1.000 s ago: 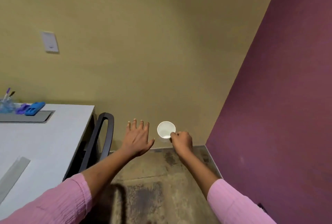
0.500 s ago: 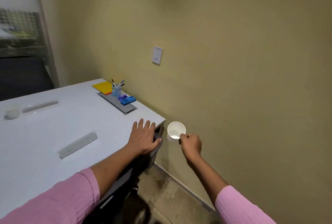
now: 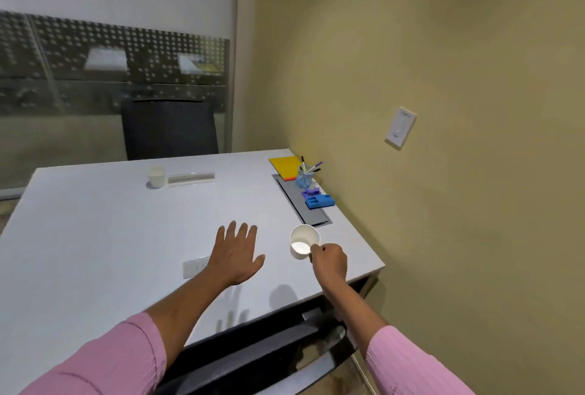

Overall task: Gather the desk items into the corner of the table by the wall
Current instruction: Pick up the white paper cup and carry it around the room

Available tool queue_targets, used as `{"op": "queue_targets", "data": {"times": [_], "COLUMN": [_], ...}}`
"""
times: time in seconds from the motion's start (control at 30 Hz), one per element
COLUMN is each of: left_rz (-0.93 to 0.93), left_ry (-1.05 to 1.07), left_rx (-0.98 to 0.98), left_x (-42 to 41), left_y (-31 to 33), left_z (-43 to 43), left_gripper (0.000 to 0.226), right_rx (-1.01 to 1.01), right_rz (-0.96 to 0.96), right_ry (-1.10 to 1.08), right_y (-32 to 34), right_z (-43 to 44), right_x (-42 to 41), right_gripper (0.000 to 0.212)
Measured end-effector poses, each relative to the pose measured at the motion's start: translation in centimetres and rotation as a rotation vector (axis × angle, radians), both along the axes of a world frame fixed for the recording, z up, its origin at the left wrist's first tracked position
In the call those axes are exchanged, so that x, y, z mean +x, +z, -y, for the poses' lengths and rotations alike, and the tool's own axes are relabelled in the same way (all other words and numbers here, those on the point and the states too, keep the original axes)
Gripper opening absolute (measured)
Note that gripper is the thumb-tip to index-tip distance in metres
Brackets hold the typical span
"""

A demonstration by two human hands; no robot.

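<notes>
right hand (image 3: pixel 329 260) holds white paper cup (image 3: pixel 304 241) by rim, fingers pinched on it, cup in air above near right part of counter (image 3: pixel 95 236). left hand (image 3: pixel 235 255) flat over counter, fingers spread, holding nothing. already at far corner by wall: yellow notepad (image 3: pixel 286 166), pen holder (image 3: pixel 305 178), blue organizer (image 3: pixel 318 199). left to do, in my judgement: this cup, plus second cup (image 3: pixel 157 177) (far middle, well apart from corner).

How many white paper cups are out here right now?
2. One white cup is held at its rim by the right hand, above the table near its right edge. The other cup stands on the far side, beside a clear strip. None seems hidden.
</notes>
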State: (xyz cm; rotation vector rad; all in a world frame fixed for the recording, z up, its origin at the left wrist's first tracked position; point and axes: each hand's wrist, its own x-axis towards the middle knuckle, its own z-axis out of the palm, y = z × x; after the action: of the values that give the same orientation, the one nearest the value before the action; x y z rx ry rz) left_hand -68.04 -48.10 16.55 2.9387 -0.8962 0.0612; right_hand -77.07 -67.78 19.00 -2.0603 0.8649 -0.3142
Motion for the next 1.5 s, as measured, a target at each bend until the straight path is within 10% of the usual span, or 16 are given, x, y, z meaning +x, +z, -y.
{"op": "queue_targets", "data": {"times": [0.6,1.5], "left_rz": [-0.171,-0.242], "left_ry": [0.445,0.549], "left_rx": [0.107,0.109], "left_x": [9.2,10.9], "left_y": [-9.7,-14.3], "left_z": [2.9,4.0], "left_gripper": [0.069,0.070], "right_rx": [0.031,0.183], "right_rz": [-0.242,-0.468], "right_ry": [0.430,0.477], "right_y": [-13.0,-18.3], "right_z": [3.5,2.6], "right_x": [20.9,25.3], "right_gripper": [0.035,0.020]}}
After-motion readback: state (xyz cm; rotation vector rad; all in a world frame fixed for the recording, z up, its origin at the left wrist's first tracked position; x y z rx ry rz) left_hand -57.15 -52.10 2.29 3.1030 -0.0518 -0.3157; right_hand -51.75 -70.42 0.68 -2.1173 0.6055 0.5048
